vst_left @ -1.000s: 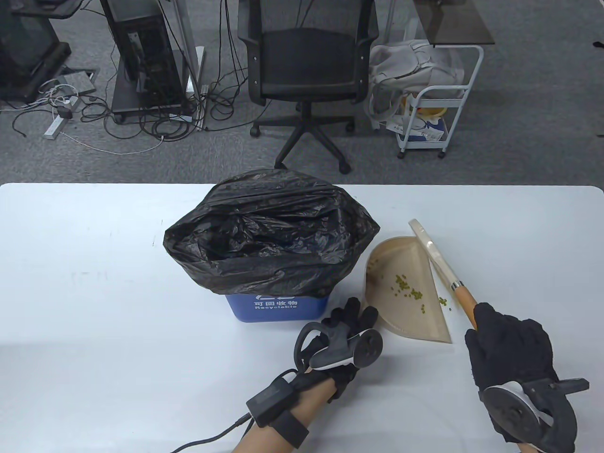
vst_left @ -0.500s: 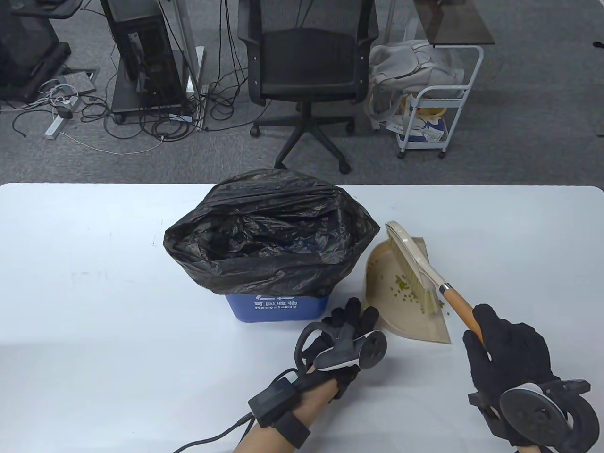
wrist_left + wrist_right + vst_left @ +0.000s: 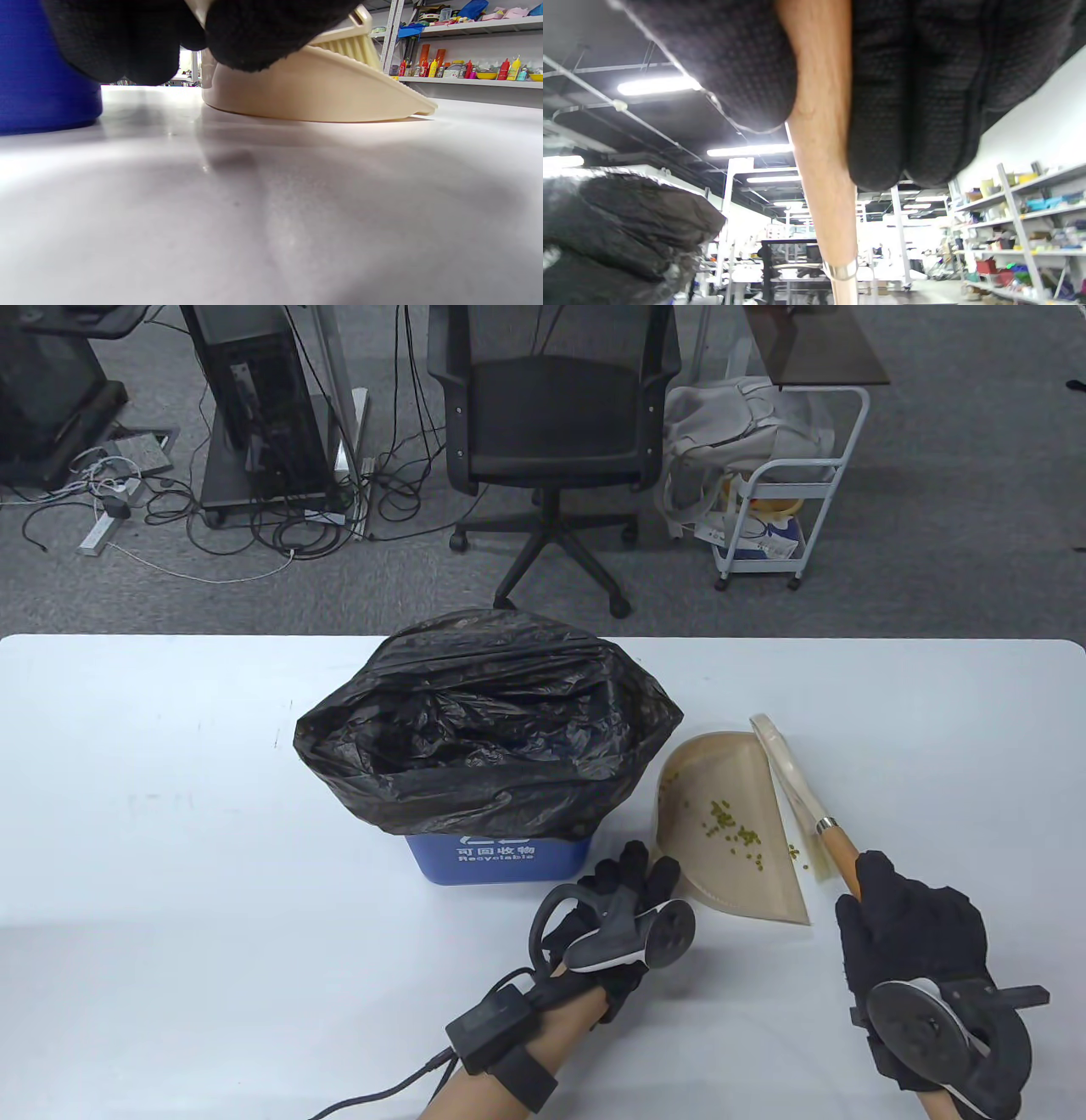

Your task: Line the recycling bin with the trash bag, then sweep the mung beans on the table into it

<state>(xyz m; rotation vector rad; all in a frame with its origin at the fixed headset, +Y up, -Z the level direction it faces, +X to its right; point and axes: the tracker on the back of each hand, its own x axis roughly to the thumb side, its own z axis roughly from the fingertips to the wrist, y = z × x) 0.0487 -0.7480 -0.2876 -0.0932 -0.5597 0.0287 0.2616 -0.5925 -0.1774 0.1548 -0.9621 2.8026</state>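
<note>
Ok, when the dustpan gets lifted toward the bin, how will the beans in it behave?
The mung beans are small, round and loose, so they will probably roll at any tilt. The dustpan looks smooth with an open front edge, so they could spill there. A few near the brush may scatter if nudged.

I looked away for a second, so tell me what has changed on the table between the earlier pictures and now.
The brush, gripped by the right hand, swept in over the dustpan half a second ago and has now swung back out to the pan's right edge. A few beans lie just off that edge. The left hand kept holding the dustpan, and the lined bin did not move.
</note>
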